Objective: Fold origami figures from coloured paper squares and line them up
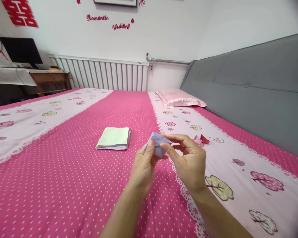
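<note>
A small folded piece of lavender paper (157,140) is held up above the bed between my two hands. My left hand (144,165) grips its left side, thumb on the front and fingers behind. At the right corner, my right hand (187,158) pinches the paper between thumb and fingers. To the left, a stack of square paper sheets (114,137) lies on the bedspread, pale yellow-green on top with purple edges beneath. Just beyond my right hand are small folded paper pieces, one red (204,139) and one pink (197,140), partly hidden by that hand.
The pink dotted bedspread (64,172) covers the bed under my hands. A pink pillow (180,98) rests at the far right, against the grey headboard (250,76). Beyond the bed stand a white radiator (101,74) and, at left, a desk (49,79) with a monitor (21,51).
</note>
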`<control>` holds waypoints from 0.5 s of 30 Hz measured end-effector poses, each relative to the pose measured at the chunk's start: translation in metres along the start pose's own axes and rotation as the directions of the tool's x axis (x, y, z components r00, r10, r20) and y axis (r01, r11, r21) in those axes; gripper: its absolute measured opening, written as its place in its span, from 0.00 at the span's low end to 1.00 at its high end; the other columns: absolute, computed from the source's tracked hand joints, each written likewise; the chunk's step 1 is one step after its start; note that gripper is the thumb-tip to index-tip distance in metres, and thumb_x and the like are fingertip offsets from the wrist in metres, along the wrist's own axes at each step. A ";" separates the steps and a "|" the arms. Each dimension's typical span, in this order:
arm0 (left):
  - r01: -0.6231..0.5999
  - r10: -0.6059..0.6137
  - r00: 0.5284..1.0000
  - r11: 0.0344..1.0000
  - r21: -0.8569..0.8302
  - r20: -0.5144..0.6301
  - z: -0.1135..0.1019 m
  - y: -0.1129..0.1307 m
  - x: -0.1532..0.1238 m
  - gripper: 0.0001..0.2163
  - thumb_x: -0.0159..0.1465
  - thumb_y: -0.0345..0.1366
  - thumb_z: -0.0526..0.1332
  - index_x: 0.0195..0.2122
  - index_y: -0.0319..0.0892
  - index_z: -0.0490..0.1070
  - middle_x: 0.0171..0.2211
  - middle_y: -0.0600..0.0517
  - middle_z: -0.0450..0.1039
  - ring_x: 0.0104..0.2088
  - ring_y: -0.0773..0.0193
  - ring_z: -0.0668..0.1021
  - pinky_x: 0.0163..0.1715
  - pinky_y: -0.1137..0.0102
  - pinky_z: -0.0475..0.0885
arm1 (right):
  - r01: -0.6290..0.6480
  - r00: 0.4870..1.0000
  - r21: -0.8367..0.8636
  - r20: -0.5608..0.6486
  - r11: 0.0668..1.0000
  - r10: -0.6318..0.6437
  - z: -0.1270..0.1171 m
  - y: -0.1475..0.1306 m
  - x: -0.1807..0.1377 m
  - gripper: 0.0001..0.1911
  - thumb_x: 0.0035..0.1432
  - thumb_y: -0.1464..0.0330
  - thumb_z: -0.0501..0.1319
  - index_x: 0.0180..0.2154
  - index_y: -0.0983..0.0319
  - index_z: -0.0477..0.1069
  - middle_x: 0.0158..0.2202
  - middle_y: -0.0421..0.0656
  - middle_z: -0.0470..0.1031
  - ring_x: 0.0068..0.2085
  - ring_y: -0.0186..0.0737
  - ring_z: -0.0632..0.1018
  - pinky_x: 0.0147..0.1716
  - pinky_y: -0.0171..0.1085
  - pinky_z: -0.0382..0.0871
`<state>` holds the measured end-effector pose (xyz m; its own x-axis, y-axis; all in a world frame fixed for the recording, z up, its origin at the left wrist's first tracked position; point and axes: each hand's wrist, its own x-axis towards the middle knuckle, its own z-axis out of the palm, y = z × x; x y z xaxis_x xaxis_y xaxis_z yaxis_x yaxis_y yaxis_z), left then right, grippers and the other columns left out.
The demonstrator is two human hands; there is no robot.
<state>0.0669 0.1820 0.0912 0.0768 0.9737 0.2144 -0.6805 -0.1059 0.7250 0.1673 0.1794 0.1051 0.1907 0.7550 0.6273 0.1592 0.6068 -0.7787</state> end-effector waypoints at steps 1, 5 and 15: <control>0.002 -0.002 1.000 1.000 -0.025 -0.004 0.000 0.000 0.000 0.12 0.59 0.42 0.59 0.38 0.42 0.76 0.35 0.50 0.75 0.31 0.69 0.72 0.31 0.75 0.69 | 0.003 1.000 -0.001 0.008 1.000 -0.003 0.000 0.000 0.000 0.09 0.48 0.68 0.66 0.35 0.59 0.74 0.35 0.41 0.76 0.36 0.37 0.76 0.34 0.36 0.73; 0.028 -0.027 1.000 0.995 -0.099 0.006 0.001 0.001 0.001 0.12 0.58 0.43 0.61 0.37 0.42 0.77 0.37 0.50 0.74 0.31 0.69 0.71 0.29 0.75 0.69 | -0.034 0.996 0.032 0.082 0.999 0.032 -0.002 -0.003 0.002 0.03 0.51 0.68 0.64 0.31 0.60 0.74 0.33 0.41 0.76 0.36 0.37 0.76 0.34 0.36 0.72; -0.042 0.042 0.999 0.994 0.104 0.011 -0.001 0.002 -0.003 0.10 0.58 0.41 0.61 0.35 0.42 0.77 0.32 0.51 0.75 0.31 0.70 0.72 0.33 0.75 0.68 | -0.123 0.968 0.169 0.239 0.978 0.080 -0.013 -0.003 0.009 0.06 0.55 0.69 0.60 0.26 0.60 0.72 0.24 0.37 0.71 0.30 0.33 0.72 0.36 0.35 0.67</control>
<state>0.0646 0.1794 0.0919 0.0562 0.9663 0.2512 -0.6033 -0.1676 0.7797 0.1812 0.1813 0.1128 -0.0344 0.8388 0.5434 -0.0316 0.5425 -0.8395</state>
